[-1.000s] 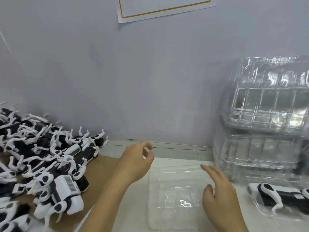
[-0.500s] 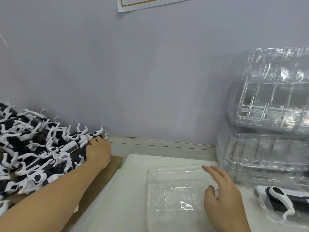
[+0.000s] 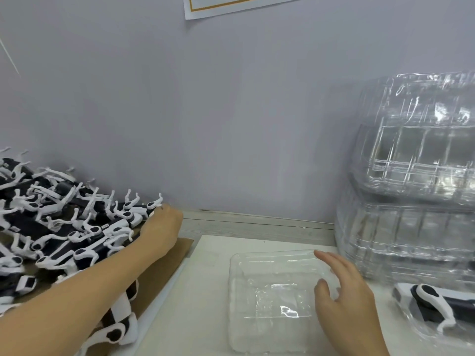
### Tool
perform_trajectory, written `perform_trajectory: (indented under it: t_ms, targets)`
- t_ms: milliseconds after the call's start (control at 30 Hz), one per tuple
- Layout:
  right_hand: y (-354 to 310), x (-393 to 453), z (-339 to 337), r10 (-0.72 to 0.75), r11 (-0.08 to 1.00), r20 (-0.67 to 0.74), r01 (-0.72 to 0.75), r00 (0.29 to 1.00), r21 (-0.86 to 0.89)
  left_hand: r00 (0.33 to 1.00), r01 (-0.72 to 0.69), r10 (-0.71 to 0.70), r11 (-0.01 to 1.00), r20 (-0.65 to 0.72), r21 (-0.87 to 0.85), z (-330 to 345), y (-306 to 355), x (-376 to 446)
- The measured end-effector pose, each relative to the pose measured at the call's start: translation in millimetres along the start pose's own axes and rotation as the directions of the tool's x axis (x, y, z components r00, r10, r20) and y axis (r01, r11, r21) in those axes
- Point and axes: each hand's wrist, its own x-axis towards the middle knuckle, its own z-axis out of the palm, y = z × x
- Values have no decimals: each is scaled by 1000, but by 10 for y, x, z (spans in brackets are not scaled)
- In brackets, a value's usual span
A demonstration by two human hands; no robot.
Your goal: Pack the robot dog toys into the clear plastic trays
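Robot dog toys (image 3: 64,227), black-bodied with white legs, lie heaped in a tangled pile on a brown cardboard sheet (image 3: 164,268) at the left of the white table (image 3: 200,317), against the grey wall (image 3: 231,124). At the right, a tall stack of clear plastic trays (image 3: 416,176) stands by the wall, and just in front of it a packed tray (image 3: 437,327) at the frame edge holds one dog toy (image 3: 431,301). Between the pile and the stack, an empty clear tray (image 3: 270,304) lies flat on the table. The left hand (image 3: 160,227) reaches to the near edge of the pile, its fingers tucked among the toys' legs; whether they grip one cannot be told. The right hand (image 3: 344,289) rests open on the right side of the empty tray, fingers spread and fairly straight, thumb on the plastic. A sheet of paper (image 3: 231,5) with an orange border hangs on the wall above.
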Motion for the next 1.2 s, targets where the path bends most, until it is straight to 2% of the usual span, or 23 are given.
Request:
perform_trajectory:
  t_ms: [167,267,367,433,500,567,667,767,867,1000,1033,1100,1200]
  targets:
    - [-4,-10,-12,3,1000,11,-3,1000,-3,990,33,-56,983,-126,-179,-205,-48,-71]
    - [-5,-9,-12,9,1000,13,-9,1000,2,964,-6,-89,935,-250,-354,-317,-90,-136]
    - [-9,-4,-13,15,1000,18,-15,1000,9,917,-71,-97,915,-387,-396,-414,-106,-186]
    - [-7,-2,-15,16,1000,20,-16,1000,15,904,-90,-122,882,-409,-462,-442,-86,-183]
    - [-5,-3,-21,17,1000,23,-17,1000,14,909,-53,-203,810,-364,-584,-447,-46,-169]
    - [-6,-4,-28,21,1000,28,-21,999,13,904,-7,-312,671,-291,-741,-469,-4,-153]
    - [-17,-9,-32,23,1000,37,-23,999,9,876,19,-456,353,-154,-935,-603,75,-164]
    - [-22,-8,-46,12,1000,46,-13,999,8,846,35,-532,6,26,-999,-798,215,-235]
    - [-35,-9,-89,-1,1000,68,1,998,13,825,70,-513,-321,236,-944,-924,418,-410]
    - [-91,4,-158,0,999,63,3,998,-46,830,78,-331,-729,449,-680,-1088,694,-773]
    - [-117,0,-177,-13,997,51,16,999,-75,833,75,-281,-797,477,-600,-1140,758,-869]
    - [-186,-11,-207,-80,994,34,82,996,-70,847,92,-194,-864,496,-495,-1217,888,-1044]
    - [-324,-29,-210,-206,979,63,205,977,19,893,189,-67,-843,446,-505,-1230,1083,-1225]
